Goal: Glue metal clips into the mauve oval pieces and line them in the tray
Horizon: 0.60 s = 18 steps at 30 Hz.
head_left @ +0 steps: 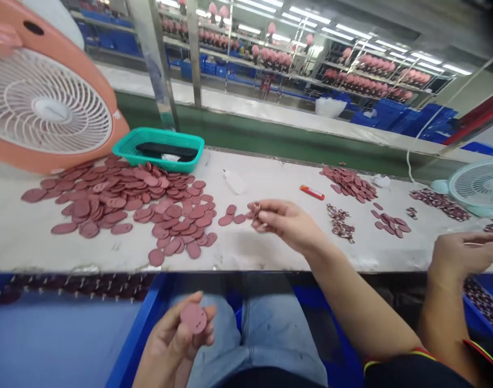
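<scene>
My left hand point(175, 339) is low over my lap, fingers curled round a single reddish-brown oval disc point(193, 318). My right hand point(284, 221) reaches out over the white bench point(250, 245) and pinches a small reddish piece at its fingertips. It is just right of a wide pile of the same oval discs point(129, 202). A few loose discs point(232, 215) lie directly beside those fingertips.
An orange fan point(48, 102) and a teal basket point(159, 148) stand at the back left. A red lighter point(311, 192), smaller disc piles point(351, 183) and small metal parts point(341, 222) lie to the right. Another person's hand point(464, 253) works at the far right near a pale fan point(478, 186). Blue bins point(60, 339) sit under the bench.
</scene>
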Available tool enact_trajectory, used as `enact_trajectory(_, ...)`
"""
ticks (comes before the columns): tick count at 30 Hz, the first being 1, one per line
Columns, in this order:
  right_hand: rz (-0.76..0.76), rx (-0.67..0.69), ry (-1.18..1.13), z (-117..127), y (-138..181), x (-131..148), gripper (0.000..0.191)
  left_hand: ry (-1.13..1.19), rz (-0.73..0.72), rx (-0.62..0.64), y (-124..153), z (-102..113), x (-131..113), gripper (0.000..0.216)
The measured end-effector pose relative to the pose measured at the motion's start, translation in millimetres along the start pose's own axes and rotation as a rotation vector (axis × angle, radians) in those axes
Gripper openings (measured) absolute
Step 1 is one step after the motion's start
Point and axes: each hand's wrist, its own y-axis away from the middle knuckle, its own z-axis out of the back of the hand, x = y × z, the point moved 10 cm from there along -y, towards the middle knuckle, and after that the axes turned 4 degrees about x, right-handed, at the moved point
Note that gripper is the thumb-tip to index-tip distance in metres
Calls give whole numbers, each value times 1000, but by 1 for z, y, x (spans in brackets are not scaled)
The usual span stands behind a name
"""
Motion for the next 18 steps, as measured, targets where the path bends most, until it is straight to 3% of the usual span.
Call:
enact_trajectory(3,-69,125,-208,-55,48,-14,25,-8,76,33,8,-8,3,49)
enact_trajectory(6,-89,158,-265,-83,75,-16,18,-21,127,104,13,-15,7,47)
enact_trajectory(12,185,197,85,-96,88,19,14,-51,100,333,14,-30,7,36)
enact_trajectory(18,261,206,228,-97,91,31,18,-81,106,337,15,-30,7,34)
